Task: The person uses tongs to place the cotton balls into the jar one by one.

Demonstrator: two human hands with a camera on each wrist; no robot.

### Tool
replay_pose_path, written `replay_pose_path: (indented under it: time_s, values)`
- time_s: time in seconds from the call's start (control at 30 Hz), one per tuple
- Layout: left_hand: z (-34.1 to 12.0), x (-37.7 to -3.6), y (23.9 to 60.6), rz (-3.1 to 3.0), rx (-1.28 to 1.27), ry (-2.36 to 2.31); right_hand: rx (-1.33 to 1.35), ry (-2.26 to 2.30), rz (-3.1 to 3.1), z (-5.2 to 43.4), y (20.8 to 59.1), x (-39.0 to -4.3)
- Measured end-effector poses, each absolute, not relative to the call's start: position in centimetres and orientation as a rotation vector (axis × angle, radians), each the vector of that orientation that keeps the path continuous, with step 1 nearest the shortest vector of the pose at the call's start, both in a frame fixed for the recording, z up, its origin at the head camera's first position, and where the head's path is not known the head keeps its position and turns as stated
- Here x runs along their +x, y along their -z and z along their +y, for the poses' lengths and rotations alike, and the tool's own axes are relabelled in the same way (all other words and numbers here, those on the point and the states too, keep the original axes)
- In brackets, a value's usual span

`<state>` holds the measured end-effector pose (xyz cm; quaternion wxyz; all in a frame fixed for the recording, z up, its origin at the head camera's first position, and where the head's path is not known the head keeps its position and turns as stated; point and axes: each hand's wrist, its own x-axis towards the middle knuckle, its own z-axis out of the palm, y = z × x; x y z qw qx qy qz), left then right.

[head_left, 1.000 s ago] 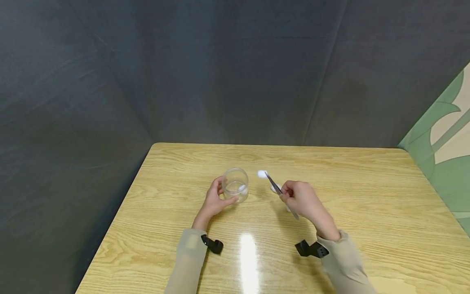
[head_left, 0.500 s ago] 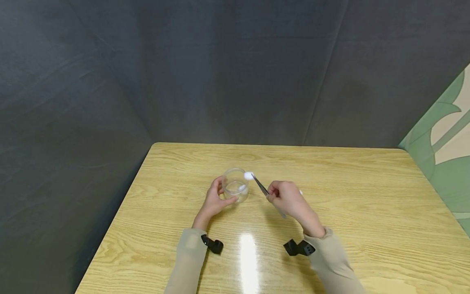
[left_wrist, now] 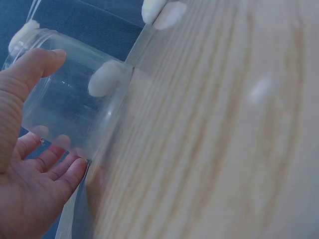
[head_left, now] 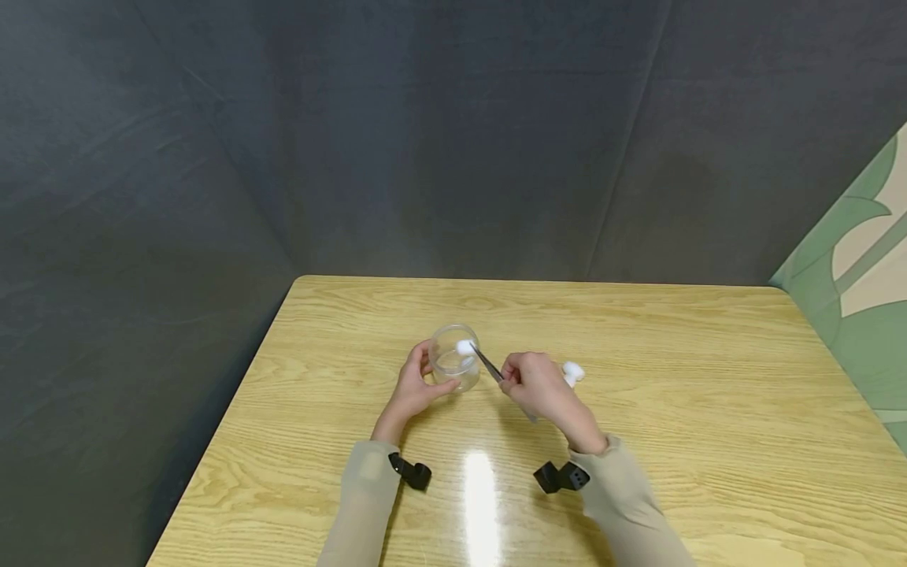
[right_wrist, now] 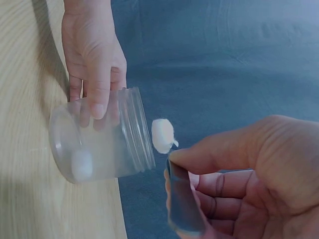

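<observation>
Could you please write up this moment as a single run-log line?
left hand: grips clear jar on table | right hand: holds tweezers pinching cotton ball over jar mouth | one ball inside jar | spare ball on table

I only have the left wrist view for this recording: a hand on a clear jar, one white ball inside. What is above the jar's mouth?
Observer: A cotton ball in tweezers, just above the jar rim.
Operator: Who holds the tweezers?
Observer: The right hand pinches them.
Operator: Any more cotton outside the jar?
Observer: One loose ball lies on the table, beyond the right hand.
</observation>
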<state>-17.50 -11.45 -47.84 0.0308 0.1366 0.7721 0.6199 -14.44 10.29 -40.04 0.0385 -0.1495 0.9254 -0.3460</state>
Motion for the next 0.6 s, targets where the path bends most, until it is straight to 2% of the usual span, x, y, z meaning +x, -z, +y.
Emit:
replay_pose_path:
  time_s: [0.27, 0.6]
  values:
    - [-11.7, -18.7, 50.9, 2.407, 0.400, -1.919, -0.432, 1.016, 2.831, 9.9, 40.4, -14.6]
    - [-11.8, -18.8, 51.1, 2.416, 0.419, -1.908, -0.411, 0.992, 2.844, 9.9, 40.6, -14.7]
